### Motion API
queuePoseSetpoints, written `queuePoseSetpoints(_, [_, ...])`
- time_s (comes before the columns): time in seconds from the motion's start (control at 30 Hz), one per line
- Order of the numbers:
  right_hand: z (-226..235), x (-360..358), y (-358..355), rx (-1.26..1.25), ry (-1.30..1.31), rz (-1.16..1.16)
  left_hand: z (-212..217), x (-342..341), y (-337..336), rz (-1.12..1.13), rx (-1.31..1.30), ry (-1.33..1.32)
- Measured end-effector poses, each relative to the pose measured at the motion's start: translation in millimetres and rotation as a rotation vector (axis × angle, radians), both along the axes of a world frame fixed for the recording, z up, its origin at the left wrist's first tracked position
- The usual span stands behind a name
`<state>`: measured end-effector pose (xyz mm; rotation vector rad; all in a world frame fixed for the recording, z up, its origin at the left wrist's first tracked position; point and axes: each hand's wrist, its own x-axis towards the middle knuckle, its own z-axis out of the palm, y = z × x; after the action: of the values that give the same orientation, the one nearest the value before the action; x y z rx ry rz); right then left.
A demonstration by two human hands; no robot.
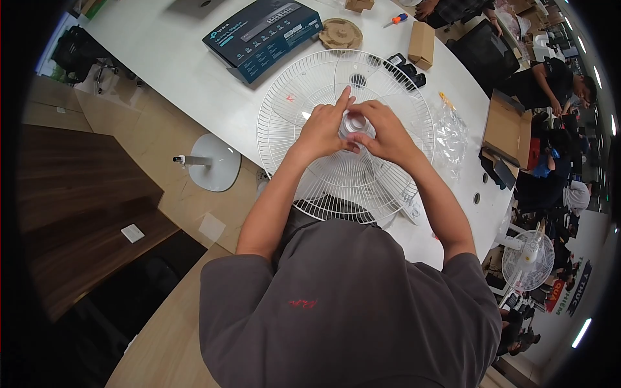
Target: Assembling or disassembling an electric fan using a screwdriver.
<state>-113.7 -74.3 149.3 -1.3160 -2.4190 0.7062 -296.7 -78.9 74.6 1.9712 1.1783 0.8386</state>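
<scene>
A large white wire fan guard point(284, 161) sits in front of me, over the near edge of the white table. At its middle is a small round clear-and-white part point(356, 121), with both hands curled around it. My left hand point(323, 129) grips its left side with the index finger stretched forward. From the right, my right hand point(387, 132) wraps its fingers and thumb about the same part. The palms and some fingertips are hidden, and I cannot tell how the part joins the guard.
On the white table point(168, 71) are a dark box point(265, 39), a brown round object point(341, 33), a screwdriver point(396, 20), a small carton point(422, 45) and a clear plastic bag point(451, 139). A white round-based stand point(213, 165) is on the floor at left. People work at right.
</scene>
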Motion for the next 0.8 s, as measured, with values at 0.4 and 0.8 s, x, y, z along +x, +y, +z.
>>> queuePoseSetpoints(0.4, [0, -5, -10, -0.098, 0.298, 0.248, -11, -1, 0, -0.004, 0.037, -0.001])
queuePoseSetpoints(0.8, [3, 15, 3, 0.04, 0.431, 0.05, 2, -2, -2, -0.014, -0.015, 0.019])
